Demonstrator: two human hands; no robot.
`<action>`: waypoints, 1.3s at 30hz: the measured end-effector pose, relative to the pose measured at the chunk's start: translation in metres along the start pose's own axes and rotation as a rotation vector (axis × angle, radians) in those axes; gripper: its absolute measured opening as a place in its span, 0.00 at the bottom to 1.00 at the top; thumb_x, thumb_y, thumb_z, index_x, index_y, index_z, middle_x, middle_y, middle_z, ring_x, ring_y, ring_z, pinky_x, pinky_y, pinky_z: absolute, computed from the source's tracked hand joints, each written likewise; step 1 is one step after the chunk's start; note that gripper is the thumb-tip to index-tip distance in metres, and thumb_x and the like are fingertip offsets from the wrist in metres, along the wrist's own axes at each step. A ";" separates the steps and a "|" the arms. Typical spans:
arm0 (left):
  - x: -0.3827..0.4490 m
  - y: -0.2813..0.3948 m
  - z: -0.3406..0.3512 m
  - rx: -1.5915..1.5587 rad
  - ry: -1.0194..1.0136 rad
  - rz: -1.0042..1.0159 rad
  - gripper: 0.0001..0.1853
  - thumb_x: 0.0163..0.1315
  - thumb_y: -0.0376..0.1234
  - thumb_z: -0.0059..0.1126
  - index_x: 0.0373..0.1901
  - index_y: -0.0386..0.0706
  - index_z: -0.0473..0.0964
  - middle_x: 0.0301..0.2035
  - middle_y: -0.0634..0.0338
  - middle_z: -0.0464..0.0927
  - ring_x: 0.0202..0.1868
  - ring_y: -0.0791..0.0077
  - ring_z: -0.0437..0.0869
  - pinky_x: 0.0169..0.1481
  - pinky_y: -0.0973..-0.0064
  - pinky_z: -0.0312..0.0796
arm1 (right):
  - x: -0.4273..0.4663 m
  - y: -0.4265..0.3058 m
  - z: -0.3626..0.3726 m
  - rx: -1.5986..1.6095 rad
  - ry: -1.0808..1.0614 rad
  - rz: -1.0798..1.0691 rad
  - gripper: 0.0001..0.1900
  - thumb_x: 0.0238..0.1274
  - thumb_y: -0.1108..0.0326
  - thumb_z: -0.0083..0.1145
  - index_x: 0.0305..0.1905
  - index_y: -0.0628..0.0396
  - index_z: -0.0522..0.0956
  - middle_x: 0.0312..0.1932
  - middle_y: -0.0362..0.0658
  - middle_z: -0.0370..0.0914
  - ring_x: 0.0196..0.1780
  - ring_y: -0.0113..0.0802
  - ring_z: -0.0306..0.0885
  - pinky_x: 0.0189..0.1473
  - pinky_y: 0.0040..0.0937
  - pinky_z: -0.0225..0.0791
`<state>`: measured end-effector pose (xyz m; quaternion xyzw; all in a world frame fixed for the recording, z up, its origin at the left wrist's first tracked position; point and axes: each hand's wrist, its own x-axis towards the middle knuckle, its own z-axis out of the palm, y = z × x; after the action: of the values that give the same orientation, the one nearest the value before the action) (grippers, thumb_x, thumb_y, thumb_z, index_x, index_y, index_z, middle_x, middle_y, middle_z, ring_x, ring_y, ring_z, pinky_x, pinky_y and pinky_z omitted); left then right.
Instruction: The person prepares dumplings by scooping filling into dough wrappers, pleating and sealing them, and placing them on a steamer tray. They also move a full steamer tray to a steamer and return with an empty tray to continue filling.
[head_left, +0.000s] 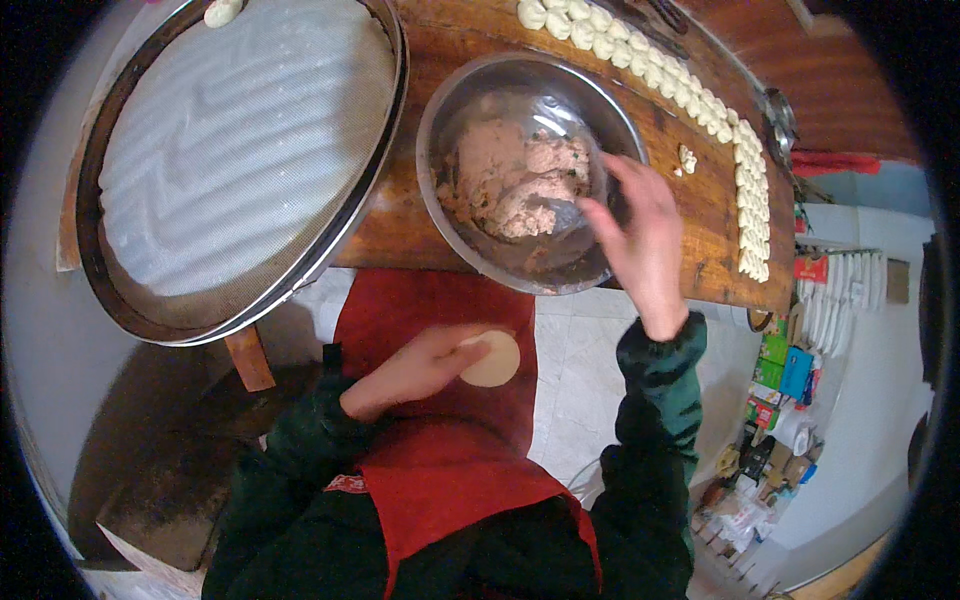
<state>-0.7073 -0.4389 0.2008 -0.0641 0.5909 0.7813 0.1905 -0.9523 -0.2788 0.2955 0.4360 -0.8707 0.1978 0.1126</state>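
Low over the red apron (442, 300), my left hand (420, 367) holds a thin round dough wrapper (495, 361). The wrapper lies flat, its near-left part under my thumb. My right hand (641, 225) reaches over the right side of a large stainless steel bowl (442, 217), thumb and fingers apart. Pinkish minced filling (491, 150) with green bits lies in the bowl. Something shiny and blurred is by the right fingertips; whether they hold it I cannot tell.
A big round steamer tray (247, 165) with a pale mesh liner stands left, a filled bun (223, 11) at its far rim. Rows of dough pieces (652, 71) line the wooden table's (697, 247) far and right edges. A dough scrap (687, 159) lies right of the bowl.
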 end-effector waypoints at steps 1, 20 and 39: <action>-0.003 0.006 -0.001 0.020 0.024 -0.016 0.21 0.80 0.41 0.51 0.63 0.36 0.77 0.52 0.57 0.85 0.56 0.73 0.83 0.63 0.71 0.75 | 0.012 -0.008 0.007 0.001 -0.047 -0.099 0.15 0.58 0.67 0.70 0.50 0.55 0.84 0.51 0.51 0.83 0.55 0.52 0.81 0.55 0.43 0.76; -0.008 0.067 -0.027 -0.198 0.235 0.158 0.15 0.76 0.33 0.57 0.59 0.36 0.76 0.47 0.62 0.83 0.49 0.81 0.81 0.56 0.77 0.75 | 0.048 -0.040 0.005 0.174 -0.074 -0.253 0.05 0.62 0.74 0.66 0.42 0.56 0.86 0.41 0.45 0.87 0.43 0.41 0.86 0.46 0.33 0.79; 0.008 0.070 -0.017 -0.100 0.313 0.168 0.14 0.74 0.33 0.57 0.56 0.35 0.79 0.44 0.58 0.86 0.47 0.77 0.85 0.54 0.74 0.77 | -0.019 -0.057 -0.005 0.227 -0.272 -0.211 0.06 0.57 0.76 0.69 0.40 0.58 0.86 0.39 0.46 0.87 0.40 0.41 0.87 0.42 0.35 0.79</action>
<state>-0.7430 -0.4691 0.2560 -0.1447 0.5772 0.8033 0.0266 -0.8951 -0.2940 0.3073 0.5573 -0.7995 0.2212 -0.0359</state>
